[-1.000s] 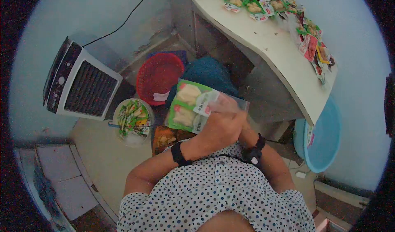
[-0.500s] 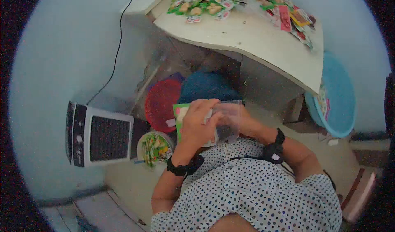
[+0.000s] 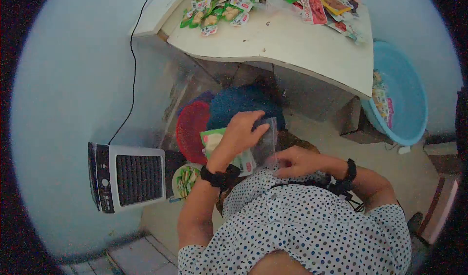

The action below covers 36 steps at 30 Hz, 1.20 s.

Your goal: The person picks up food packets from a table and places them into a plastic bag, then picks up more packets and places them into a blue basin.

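Note:
My left hand (image 3: 241, 134) is closed on a clear plastic bag (image 3: 265, 141), thumb on the near face, holding it above my lap. Inside the bag's left part lies a green and white packet (image 3: 210, 139), partly covered by my hand. The bag's right part looks flat and see-through. My right hand (image 3: 301, 162) is at the bag's lower right corner, its curled thumb and fingers at the edge in what looks like a pinch. Each wrist wears a black band.
Several green, red and yellow food packets (image 3: 312, 8) lie on the white table (image 3: 273, 41). A blue basin (image 3: 402, 94) with packets stands right. On the left are a red tub (image 3: 191, 131), a container of green packets (image 3: 186, 181) and an air cooler (image 3: 139, 177) with a cord.
My right hand has come down from behind the bag's upper right to its lower right corner. My left hand keeps its hold. The view has shifted slightly.

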{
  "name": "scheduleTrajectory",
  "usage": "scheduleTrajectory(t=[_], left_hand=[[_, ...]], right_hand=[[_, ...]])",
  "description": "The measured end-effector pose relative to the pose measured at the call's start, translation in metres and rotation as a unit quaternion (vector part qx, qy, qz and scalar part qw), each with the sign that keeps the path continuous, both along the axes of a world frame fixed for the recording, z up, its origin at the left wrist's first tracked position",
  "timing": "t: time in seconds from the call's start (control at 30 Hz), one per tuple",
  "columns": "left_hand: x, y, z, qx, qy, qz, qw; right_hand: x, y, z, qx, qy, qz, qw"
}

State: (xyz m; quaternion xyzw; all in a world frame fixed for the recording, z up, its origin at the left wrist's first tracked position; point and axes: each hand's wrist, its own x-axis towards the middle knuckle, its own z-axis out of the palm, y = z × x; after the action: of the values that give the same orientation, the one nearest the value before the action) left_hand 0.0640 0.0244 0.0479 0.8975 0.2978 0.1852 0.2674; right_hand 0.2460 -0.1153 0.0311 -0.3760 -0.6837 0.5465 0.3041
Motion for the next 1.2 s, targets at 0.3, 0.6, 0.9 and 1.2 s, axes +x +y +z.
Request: scheduleTrajectory(t=[0.3, 0.6, 0.9, 1.2], left_hand=[[-0.002, -0.001, 0.021, -0.065, -0.119, 0.066, 0.989], [-0.106, -0.062, 0.087, -0.005, -0.323, 0.284, 0.903], [-0.167, -0.133, 0.072, -0.05, -0.345, 0.34, 0.873], [-0.183, -0.148, 0.069, -0.056, -0.426, 0.302, 0.851]], right_hand=[[-0.021, 0.019, 0.001, 0.021, -0.165, 0.053, 0.985], [-0.027, 0.033, 0.063, 0.334, -0.169, -0.028, 0.927], [-0.065, 0.03, 0.147, 0.407, -0.225, -0.006, 0.885], [-0.074, 0.016, 0.155, 0.457, -0.234, 0.023, 0.858]])
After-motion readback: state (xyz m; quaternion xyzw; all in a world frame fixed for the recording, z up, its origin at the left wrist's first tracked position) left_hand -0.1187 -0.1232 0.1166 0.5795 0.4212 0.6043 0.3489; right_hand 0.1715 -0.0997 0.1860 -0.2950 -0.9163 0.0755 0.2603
